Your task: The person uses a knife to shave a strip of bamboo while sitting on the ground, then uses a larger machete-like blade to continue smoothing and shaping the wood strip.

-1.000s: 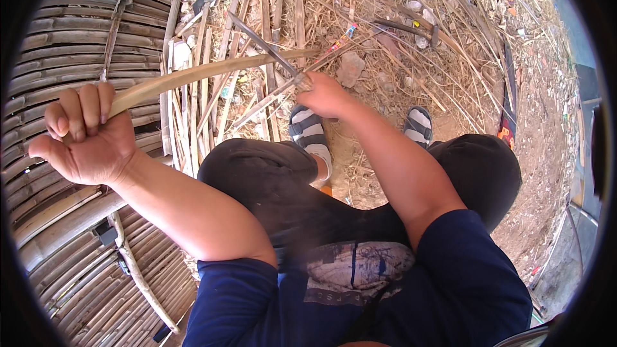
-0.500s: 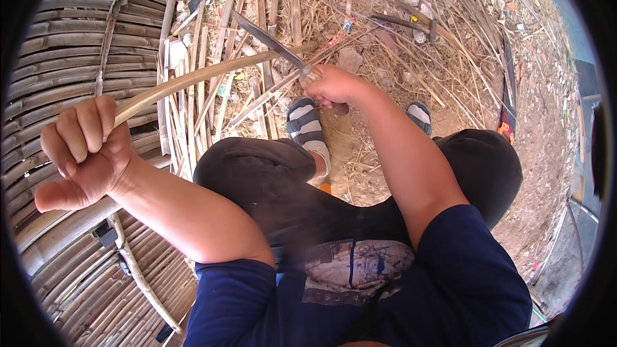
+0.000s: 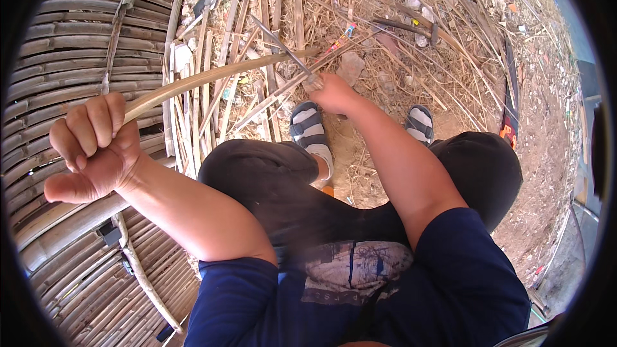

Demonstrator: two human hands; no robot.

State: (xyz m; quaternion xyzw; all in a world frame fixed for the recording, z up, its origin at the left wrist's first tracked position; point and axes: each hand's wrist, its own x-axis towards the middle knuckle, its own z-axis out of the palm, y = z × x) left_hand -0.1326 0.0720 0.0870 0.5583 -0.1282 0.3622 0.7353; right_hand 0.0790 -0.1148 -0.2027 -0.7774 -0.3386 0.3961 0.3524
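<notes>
My left hand is raised at the left with its fingers wrapped round the near end of a long bamboo strip; its thumb sticks out. The pale strip reaches away to the right and bends toward the ground ahead of me. My right hand grips the handle of a long-bladed knife, and much of that handle is hidden by the fingers. The blade points away and to the left, crossing the strip near its far end. Whether the edge touches the strip, I cannot tell.
Split bamboo pieces and dry straw litter the ground ahead. A hammer lies beyond my feet, and a saw lies at the right. Slatted bamboo panels rise at the left. A flat stone is near my right hand.
The knife blade has turned and now shows a narrower face, its tip shifted slightly right and nearer. Both hands have moved a little; the left one went slightly right and up with the strip.
</notes>
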